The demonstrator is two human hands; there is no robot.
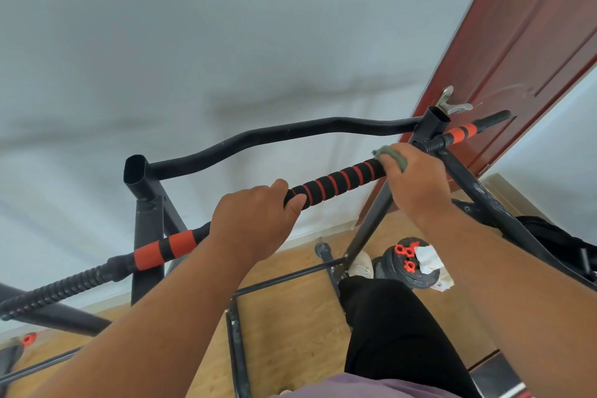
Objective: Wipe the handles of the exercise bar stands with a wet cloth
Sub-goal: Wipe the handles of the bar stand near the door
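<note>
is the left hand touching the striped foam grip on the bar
Touching. The head view shows the left hand wrapped round the bar, thumb lying over the end of the black-and-red foam grip.

Black-and-red foam handle [336,182] lies tilted across black stand [145,203]; green cloth [392,157] wraps its right end.
</note>
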